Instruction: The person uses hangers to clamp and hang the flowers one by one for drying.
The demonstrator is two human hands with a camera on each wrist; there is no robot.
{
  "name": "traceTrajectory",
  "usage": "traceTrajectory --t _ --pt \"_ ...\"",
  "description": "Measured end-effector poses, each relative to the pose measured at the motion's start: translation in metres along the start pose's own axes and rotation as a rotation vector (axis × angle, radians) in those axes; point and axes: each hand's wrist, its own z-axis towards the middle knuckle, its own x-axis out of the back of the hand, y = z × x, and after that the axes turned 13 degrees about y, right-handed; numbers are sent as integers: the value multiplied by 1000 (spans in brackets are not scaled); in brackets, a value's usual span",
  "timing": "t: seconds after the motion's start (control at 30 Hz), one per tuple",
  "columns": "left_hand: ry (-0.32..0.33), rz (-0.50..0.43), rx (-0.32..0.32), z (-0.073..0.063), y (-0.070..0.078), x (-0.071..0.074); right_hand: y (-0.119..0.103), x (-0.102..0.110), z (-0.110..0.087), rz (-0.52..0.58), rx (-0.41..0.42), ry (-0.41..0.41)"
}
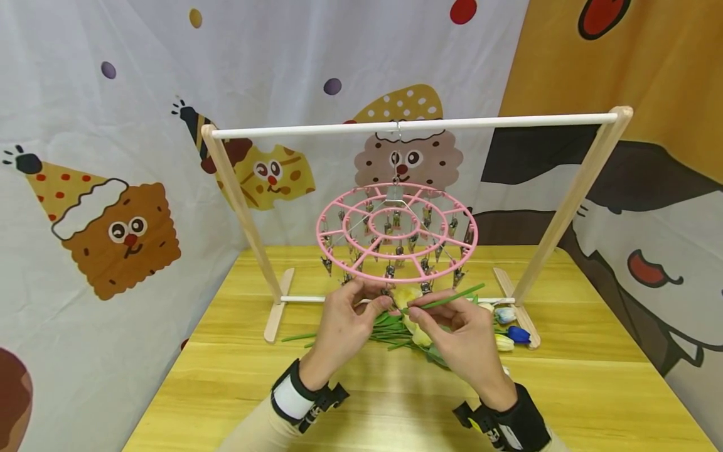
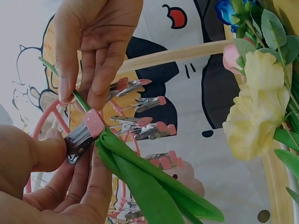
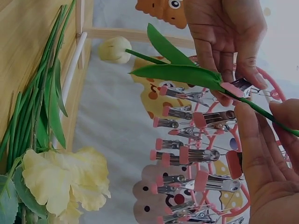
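Between both hands is an artificial tulip with a cream bloom [image 3: 114, 50] and long green leaves [image 3: 182, 74], hanging bloom down. My left hand [image 1: 353, 320] pinches a metal clip [image 2: 84, 135] with pink tips, its thumb on the handle. The clip's tips lie across the stem just by the base of the leaves. With thumb and fingers, my right hand [image 1: 469, 339] pinches the green stem [image 1: 454, 297] on the other side of the clip. Above both hands hangs a round pink clip hanger [image 1: 319, 233] with several metal clips dangling from it.
A wooden stand [image 1: 243, 207] with a white top rod [image 1: 305, 130] carries the hanger. Behind the hands, loose flowers lie on the wooden table [image 1: 226, 376]: green stems, a yellow bloom [image 3: 65, 179] and a blue tulip [image 1: 518, 334]. A cartoon-print cloth [image 1: 282, 56] hangs behind.
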Motion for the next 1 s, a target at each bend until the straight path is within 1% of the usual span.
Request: traceTrajectory --t 0.13,0.4,0.67,0.83,1.0 --pt "-13 -11 -11 0 -1 2 0 0 0 -7 13 -5" --pt "-28 1 -19 1 -4 5 -1 1 -1 -19 48 -17" --pt "-27 14 -40 1 -8 8 -1 2 -3 -6 44 -36" --pt "-29 -12 -76 2 -10 9 0 5 -4 -17 64 -51" --pt "-27 -27 -110 3 -11 13 2 7 -5 -32 105 -60"
